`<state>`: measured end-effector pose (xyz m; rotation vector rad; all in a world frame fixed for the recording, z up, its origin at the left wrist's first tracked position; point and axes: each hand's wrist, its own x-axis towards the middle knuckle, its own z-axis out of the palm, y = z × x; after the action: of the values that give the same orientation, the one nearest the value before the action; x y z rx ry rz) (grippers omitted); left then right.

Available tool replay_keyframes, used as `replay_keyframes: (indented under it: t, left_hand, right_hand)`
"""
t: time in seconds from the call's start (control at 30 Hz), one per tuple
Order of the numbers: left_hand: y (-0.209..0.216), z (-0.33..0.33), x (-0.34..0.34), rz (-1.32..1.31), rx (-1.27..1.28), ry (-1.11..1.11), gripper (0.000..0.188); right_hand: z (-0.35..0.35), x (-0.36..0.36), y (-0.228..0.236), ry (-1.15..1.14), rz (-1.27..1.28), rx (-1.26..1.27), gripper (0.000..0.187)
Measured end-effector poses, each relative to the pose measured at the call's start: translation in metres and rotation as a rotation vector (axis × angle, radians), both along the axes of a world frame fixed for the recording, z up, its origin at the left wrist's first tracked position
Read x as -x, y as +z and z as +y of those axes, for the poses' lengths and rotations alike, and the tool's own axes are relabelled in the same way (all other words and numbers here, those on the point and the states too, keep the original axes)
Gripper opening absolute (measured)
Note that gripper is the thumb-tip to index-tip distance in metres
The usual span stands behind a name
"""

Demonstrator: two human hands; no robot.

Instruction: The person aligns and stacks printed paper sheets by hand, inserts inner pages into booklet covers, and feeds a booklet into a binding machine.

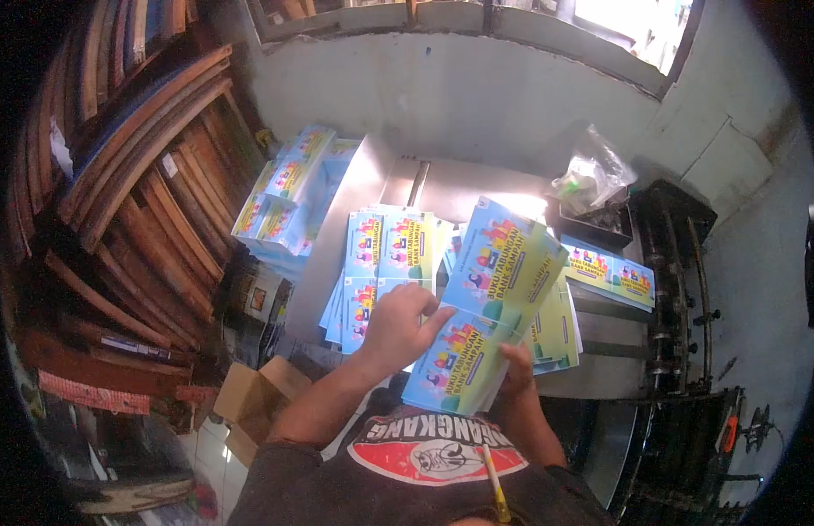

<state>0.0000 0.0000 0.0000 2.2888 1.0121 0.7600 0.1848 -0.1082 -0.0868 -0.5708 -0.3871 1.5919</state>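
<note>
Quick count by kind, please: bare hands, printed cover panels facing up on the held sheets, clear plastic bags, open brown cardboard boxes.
Bare hands: 2 (left hand, right hand)
Printed cover panels on the held sheets: 2
Clear plastic bag: 1
Open brown cardboard box: 1
Total: 6

We see only part of the right hand (517,372) behind the blue sheets (467,352). The window (637,33) is cut off on top.
</note>
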Motion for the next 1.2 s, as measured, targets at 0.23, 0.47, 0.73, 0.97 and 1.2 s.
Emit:
replay_keyframes:
  t: [0.23, 0.47, 0.73, 0.97, 1.2]
  left_hand:
    - [0.021, -0.001, 0.013, -0.035, -0.18, 0.074, 0.02]
    - [-0.013, 0.046, 0.067, -0.277, 0.17, 0.431, 0.027]
    - [-0.051, 0.084, 0.059, 0.214, 0.159, 0.396, 0.032]
    - [-0.008, 0.061, 0.043, 0.349, -0.021, 0.505, 0.033]
    - [0.027, 0.089, 0.085, -0.048, -0.138, 0.636, 0.033]
  right_hand:
    - [0.001, -0.005, -0.004, -0.174, -0.143, -0.074, 0.068]
    - [-0.008, -0.015, 0.0, -0.24, -0.074, -0.06, 0.062]
    - [-0.012, -0.026, -0.009, -0.278, 0.018, -0.027, 0.061]
    - [-0.025, -0.033, -0.021, -0.325, -0.033, -0.049, 0.061]
    - [-0.027, -0.037, -0.02, -0.379, -0.088, -0.052, 0.057]
